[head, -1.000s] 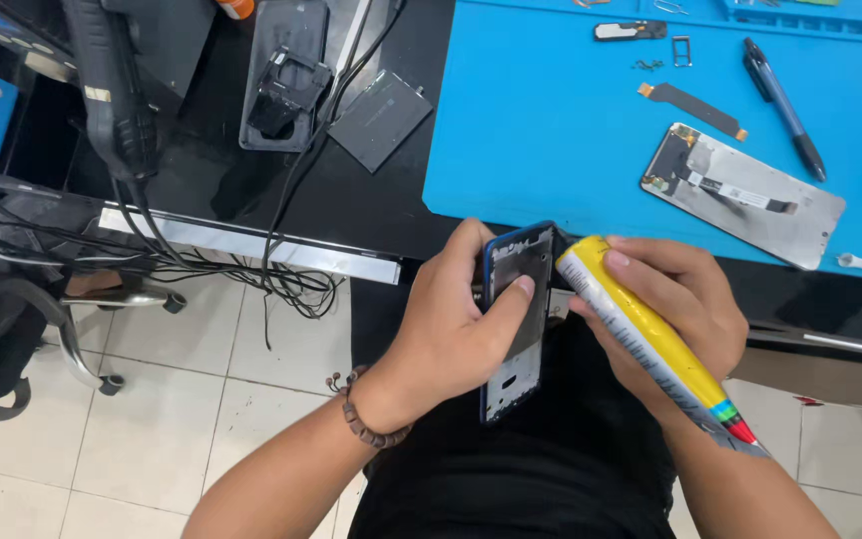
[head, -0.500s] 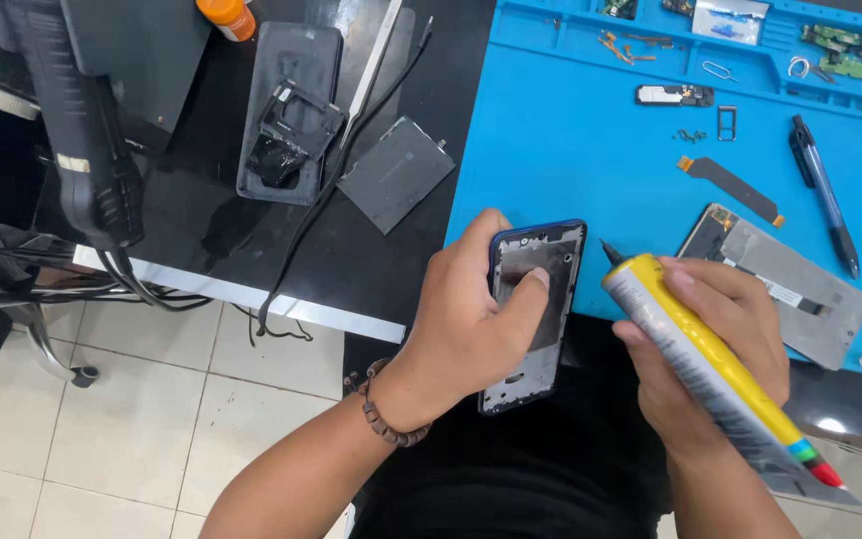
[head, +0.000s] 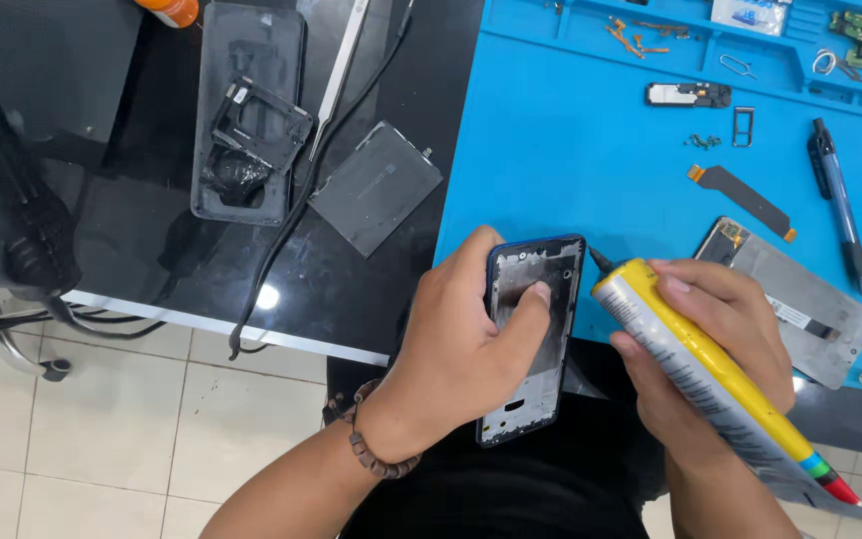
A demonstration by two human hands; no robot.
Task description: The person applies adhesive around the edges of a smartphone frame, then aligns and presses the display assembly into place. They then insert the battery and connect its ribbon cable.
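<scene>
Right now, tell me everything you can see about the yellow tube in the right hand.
The yellow tube is a long squeezable tube, yellow along one side and pale with print along the other, with coloured bands near its flat crimped tail at lower right. It lies tilted, its narrow black nozzle pointing up-left at the upper right edge of the phone frame; whether it touches cannot be told. The right hand wraps around its front part, fingers over the top. The left hand holds the frame, not the tube.

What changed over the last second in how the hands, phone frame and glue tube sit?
The right hand swung the yellow glue tube so its black nozzle now sits at the upper right edge of the phone frame, no longer lying alongside it. The left hand keeps its grip on the frame, thumb inside.
</scene>
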